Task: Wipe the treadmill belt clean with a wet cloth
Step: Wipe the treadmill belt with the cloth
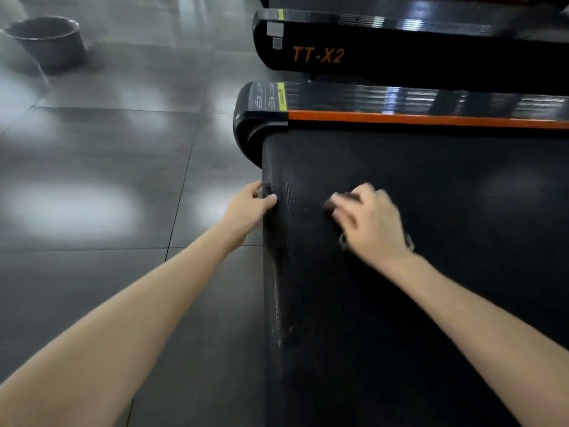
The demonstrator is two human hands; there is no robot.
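Belt (431,241): black, finely textured, filling the right half of the view; its rounded end edge is turned towards the floor on the left. Pale scuffs are seen along that edge.

Left hand (249,208): closed on the belt's end edge. The thumb is laid on top of the belt and the fingers are curled over the edge; the forearm is stretched in from the lower left.

Right hand (369,223): set on the belt near the end edge, a little apart from the left hand. It is blurred. The fingers are bent down and a cloth (331,205) is gripped beneath them.

Cloth: dark, mostly hidden under the right hand and pressed against the belt. A small part is shown at the fingertips; its full shape cannot be told.

Rail (431,101): glossy black, along the belt's far side, edged with an orange stripe (431,120). A rounded end cap (246,127) is fitted at its corner, and a label (271,98) with a yellow band is fixed on top.

Second treadmill (415,61): black, beyond the rail, marked with orange lettering (317,55) "TT-X2".

Bucket (49,41): dark, upright on the floor at the upper left, well apart from the belt.

Floor (107,149): large grey tiles, glossy, with light patches reflected.
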